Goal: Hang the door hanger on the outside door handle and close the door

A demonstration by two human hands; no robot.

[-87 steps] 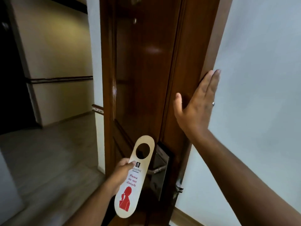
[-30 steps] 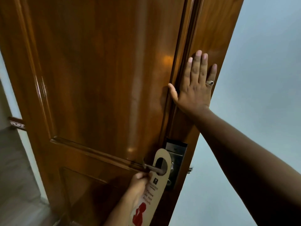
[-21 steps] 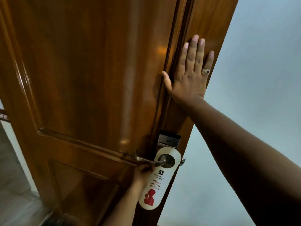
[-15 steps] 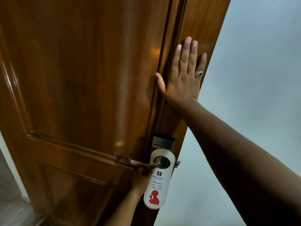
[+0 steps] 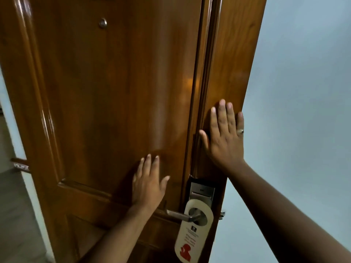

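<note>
A white door hanger (image 5: 191, 231) with red print hangs by its hole on the metal lever handle (image 5: 180, 215) of the brown wooden door (image 5: 114, 92). The door stands ajar, its edge facing me. My left hand (image 5: 148, 185) lies flat and spread on the door's outer panel, just above the handle. Higher up, my right hand (image 5: 225, 138), with a ring on one finger, is pressed flat against the door's edge. Neither hand holds anything.
A silver lock plate (image 5: 202, 192) sits above the handle and a peephole (image 5: 102, 23) is high on the door. A pale wall (image 5: 303, 92) fills the right side. Corridor floor (image 5: 17, 215) and a wall rail (image 5: 20, 165) show at the left.
My left hand let go of the hanger, which now hangs on the handle, and moved up flat onto the door panel. My right hand stayed on the door's edge.
</note>
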